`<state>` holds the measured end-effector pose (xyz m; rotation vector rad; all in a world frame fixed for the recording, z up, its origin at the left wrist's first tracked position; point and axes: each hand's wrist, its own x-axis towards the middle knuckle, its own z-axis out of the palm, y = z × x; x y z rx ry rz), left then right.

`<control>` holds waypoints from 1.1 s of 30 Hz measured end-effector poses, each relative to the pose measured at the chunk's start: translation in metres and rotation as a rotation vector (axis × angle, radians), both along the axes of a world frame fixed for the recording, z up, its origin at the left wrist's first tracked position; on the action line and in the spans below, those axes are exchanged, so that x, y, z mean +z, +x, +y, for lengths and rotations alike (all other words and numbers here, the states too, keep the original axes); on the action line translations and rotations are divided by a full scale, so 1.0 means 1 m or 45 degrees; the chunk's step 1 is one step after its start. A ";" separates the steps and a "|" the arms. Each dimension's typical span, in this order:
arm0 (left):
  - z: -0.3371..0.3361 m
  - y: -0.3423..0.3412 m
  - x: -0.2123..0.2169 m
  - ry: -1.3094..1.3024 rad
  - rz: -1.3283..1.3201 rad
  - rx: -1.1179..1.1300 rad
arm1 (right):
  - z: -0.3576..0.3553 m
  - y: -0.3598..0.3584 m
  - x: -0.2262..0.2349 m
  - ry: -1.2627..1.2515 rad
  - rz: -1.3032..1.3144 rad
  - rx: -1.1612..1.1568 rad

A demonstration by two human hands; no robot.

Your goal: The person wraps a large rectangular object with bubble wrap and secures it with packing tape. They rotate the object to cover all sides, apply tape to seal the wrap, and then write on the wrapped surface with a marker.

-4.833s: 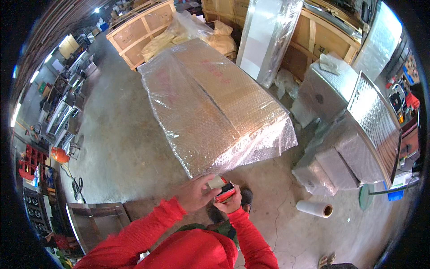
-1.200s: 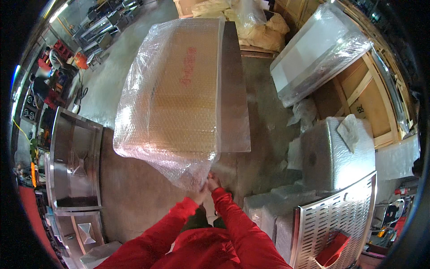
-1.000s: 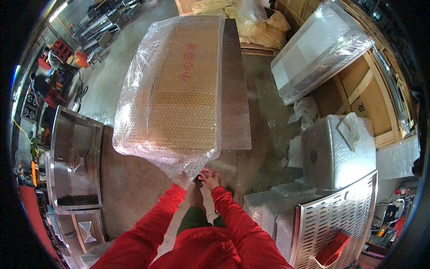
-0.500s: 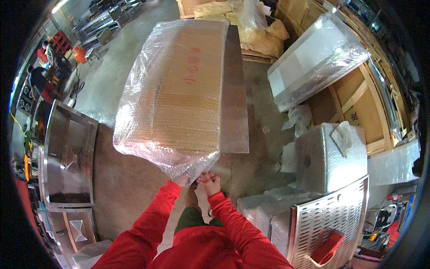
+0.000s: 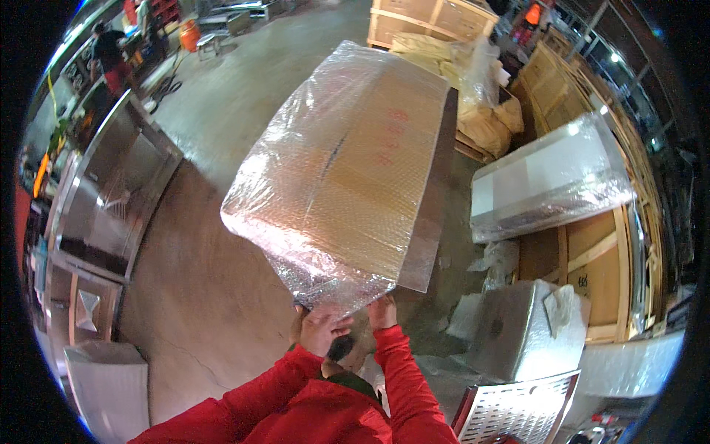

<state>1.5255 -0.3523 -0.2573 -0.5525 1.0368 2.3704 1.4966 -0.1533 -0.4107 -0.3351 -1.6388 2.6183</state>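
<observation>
A big carton wrapped in clear bubble wrap [image 5: 347,170] stands in front of me, its near end draped with a loose, bunched flap of the wrap [image 5: 325,285]. Under the flap's lower edge is my left hand [image 5: 323,333], fingers stretched out and apart, touching the film. My right hand [image 5: 382,312] is at the near right corner of the wrap, its fingers curled against the edge; the fingertips are partly hidden. A flat, dark sheet [image 5: 425,255] sticks out from beneath the carton along its right side.
Steel counters [image 5: 111,192] line the left. A white wrapped box [image 5: 551,177] leans by wooden crates [image 5: 592,259] at right. Nearer stand a silvery wrapped box [image 5: 529,333] and a slotted metal panel [image 5: 518,411]. A co-worker [image 5: 111,55] is at the far left.
My view has turned left, so the carton appears tilted and farther right. My hands have moved apart: the left now lies spread under the flap, the right at the corner.
</observation>
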 end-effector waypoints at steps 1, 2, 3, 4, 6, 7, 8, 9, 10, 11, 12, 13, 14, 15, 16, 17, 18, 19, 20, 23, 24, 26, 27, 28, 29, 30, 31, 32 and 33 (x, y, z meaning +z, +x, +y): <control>0.015 -0.002 -0.001 -0.200 -0.059 -0.102 | 0.021 0.009 -0.027 0.717 0.119 -0.060; 0.028 0.000 0.002 -0.249 -0.081 -0.110 | 0.028 0.013 -0.038 0.417 0.087 -0.126; 0.030 0.000 -0.010 -0.286 -0.077 -0.075 | 0.019 0.005 -0.017 0.170 -0.114 -0.052; 0.031 -0.005 -0.030 -0.320 -0.071 -0.040 | 0.009 -0.006 0.011 -0.066 -0.327 -0.003; 0.049 -0.019 -0.051 -0.326 -0.027 -0.088 | 0.023 -0.005 0.002 0.261 -0.389 -0.037; 0.059 -0.026 -0.058 -0.318 -0.003 -0.106 | 0.034 -0.001 -0.006 0.427 -0.424 -0.061; 0.063 -0.035 -0.069 -0.324 0.021 -0.081 | 0.031 -0.007 0.004 0.473 -0.390 -0.006; 0.065 -0.043 -0.083 -0.349 0.065 -0.023 | 0.021 -0.015 0.025 0.518 -0.349 0.057; 0.071 -0.047 -0.096 -0.366 0.114 0.006 | 0.021 -0.020 0.035 0.677 -0.278 0.123; 0.074 -0.048 -0.097 -0.392 0.155 0.018 | 0.024 -0.021 0.038 0.831 -0.212 0.169; 0.077 -0.050 -0.097 -0.408 0.175 0.017 | 0.033 -0.019 0.035 1.094 -0.110 0.249; 0.080 -0.052 -0.098 -0.424 0.196 0.017 | 0.038 -0.017 0.035 1.014 -0.086 0.266; 0.085 -0.052 -0.097 -0.437 0.214 0.008 | 0.046 -0.010 0.030 0.933 -0.073 0.274; 0.088 -0.052 -0.092 -0.397 0.152 0.000 | 0.048 -0.003 0.025 0.506 -0.131 0.216; 0.093 -0.048 -0.086 -0.357 0.092 -0.008 | 0.050 0.001 0.019 0.079 -0.182 0.154; 0.097 -0.044 -0.085 -0.321 0.023 -0.008 | 0.045 0.005 0.022 0.103 -0.215 0.048; 0.098 -0.040 -0.096 -0.182 0.005 0.001 | 0.035 0.011 0.033 0.128 -0.244 -0.031; 0.096 -0.039 -0.104 -0.176 -0.007 0.020 | 0.022 0.016 0.054 0.153 -0.272 -0.099; 0.093 -0.038 -0.113 -0.171 -0.020 0.045 | 0.002 0.001 0.109 0.182 -0.176 0.009; 0.104 -0.037 -0.128 -0.120 0.025 0.051 | 0.011 0.010 0.112 0.403 0.000 -0.019; 0.105 -0.038 -0.132 -0.108 0.049 0.073 | 0.010 0.006 0.113 0.458 -0.045 -0.005; 0.107 -0.038 -0.132 -0.087 -0.037 0.012 | 0.008 -0.002 0.111 0.563 -0.146 0.006; 0.107 -0.038 -0.130 -0.076 -0.077 -0.030 | 0.011 0.000 0.101 0.776 -0.156 -0.031; 0.105 -0.040 -0.129 -0.102 -0.037 -0.076 | 0.012 0.002 0.092 0.990 -0.167 -0.070; 0.098 -0.042 -0.132 -0.129 0.003 -0.108 | 0.011 0.001 0.094 1.269 -0.092 -0.061; 0.092 -0.042 -0.134 -0.154 0.043 -0.141 | 0.009 0.000 0.097 1.549 -0.020 -0.082; 0.087 -0.042 -0.135 -0.202 0.063 -0.174 | 0.009 -0.001 0.100 1.891 0.140 -0.068; 0.083 -0.046 -0.130 -0.252 0.081 -0.218 | 0.009 -0.003 0.105 2.226 0.297 -0.057; 0.078 -0.047 -0.126 -0.300 0.099 -0.262 | 0.007 -0.002 0.108 2.229 0.278 -0.105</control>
